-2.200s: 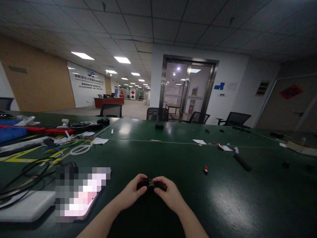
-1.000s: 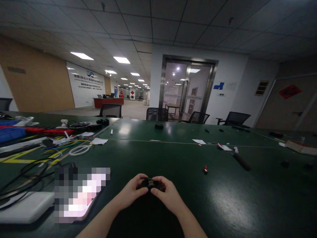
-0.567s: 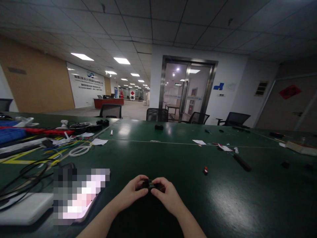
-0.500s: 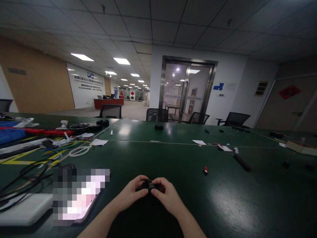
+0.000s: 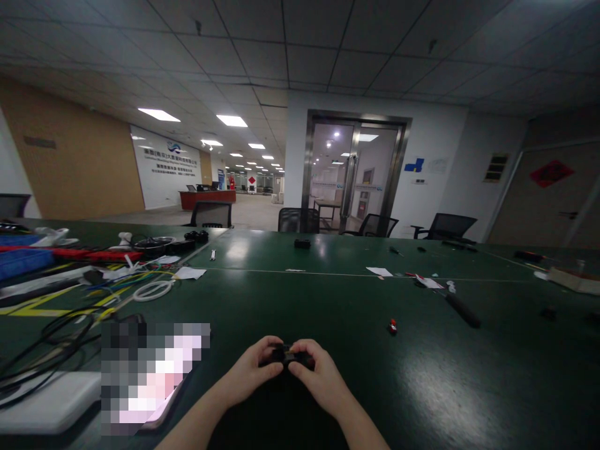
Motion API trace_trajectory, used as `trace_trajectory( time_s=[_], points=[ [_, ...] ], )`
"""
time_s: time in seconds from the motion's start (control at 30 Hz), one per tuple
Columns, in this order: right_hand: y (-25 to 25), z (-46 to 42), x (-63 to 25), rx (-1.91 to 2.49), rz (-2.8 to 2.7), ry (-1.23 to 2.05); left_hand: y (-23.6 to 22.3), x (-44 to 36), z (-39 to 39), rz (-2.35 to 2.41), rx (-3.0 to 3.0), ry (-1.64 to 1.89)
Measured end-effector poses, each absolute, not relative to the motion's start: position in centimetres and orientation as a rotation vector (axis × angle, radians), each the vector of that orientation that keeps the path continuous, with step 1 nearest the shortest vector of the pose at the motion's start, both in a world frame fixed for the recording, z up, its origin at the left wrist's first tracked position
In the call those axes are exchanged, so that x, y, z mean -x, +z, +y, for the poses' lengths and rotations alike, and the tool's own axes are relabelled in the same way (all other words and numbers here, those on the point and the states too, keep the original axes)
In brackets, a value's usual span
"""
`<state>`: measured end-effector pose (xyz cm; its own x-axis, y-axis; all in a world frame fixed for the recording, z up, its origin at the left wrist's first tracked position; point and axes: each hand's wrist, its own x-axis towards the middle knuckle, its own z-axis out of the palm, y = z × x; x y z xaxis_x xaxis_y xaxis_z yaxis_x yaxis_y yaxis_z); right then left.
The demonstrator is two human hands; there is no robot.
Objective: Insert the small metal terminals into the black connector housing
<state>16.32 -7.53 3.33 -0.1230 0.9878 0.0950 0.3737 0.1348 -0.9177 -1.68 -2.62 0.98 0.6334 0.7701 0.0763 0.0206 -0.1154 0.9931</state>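
Note:
Between my two hands is a small black object [image 5: 289, 357], low in the middle of the view over the green tabletop. Its kind is too dark and too covered by fingers to tell. My left hand [image 5: 259, 365] pinches its left end between thumb and fingers. On the opposite end my right hand [image 5: 313, 367] grips in the same way, and the two thumbs nearly meet at the front. A small red and white item [image 5: 392, 326] lies to the right of my hands. To their left rests a phone-like slab [image 5: 164, 381], its screen blurred out.
Cables [image 5: 60, 344], a white box [image 5: 47, 400] and blue trays [image 5: 23, 262] crowd the left side of the green table [image 5: 328, 312]. Farther off are a black block [image 5: 302, 244], papers [image 5: 379, 272] and a black-handled tool [image 5: 463, 310]. Chairs [image 5: 299, 220] line the far edge.
The whole view has shifted slightly, so things sit a little lower. Both hands keep their hold on the black object, with only slight finger movement.

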Motion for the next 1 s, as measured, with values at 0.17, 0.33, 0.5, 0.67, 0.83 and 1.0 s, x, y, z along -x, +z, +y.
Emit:
trace_trajectory(
  time_s=[0.17, 0.33, 0.5, 0.67, 0.83, 1.0],
  points=[
    [3.6, -7.5, -16.5, 1.376, -1.563, 0.985, 0.9, 1.7, -2.7, 0.695, -1.597, 0.694],
    [3.2, -7.0, -16.9, 1.337, -1.487, 0.963, 1.0, 1.7, -2.7, 0.703, -1.619, 0.680],
    [3.3, -6.9, -17.3, 1.295, -1.392, 0.980, 1.6, 1.6, -3.0, 0.711, -1.583, 0.663],
    [3.5, -6.9, -17.6, 1.291, -1.213, 1.036, 1.5, 1.6, -2.9, 0.706, -1.574, 0.664],
    [3.6, -6.6, -18.2, 1.202, -1.014, 1.032, 1.1, 1.7, -2.7, 0.704, -1.585, 0.664],
    [3.4, -6.3, -19.1, 1.145, -0.882, 1.030, 0.9, 1.9, -2.6, 0.694, -1.599, 0.673]
  ],
)
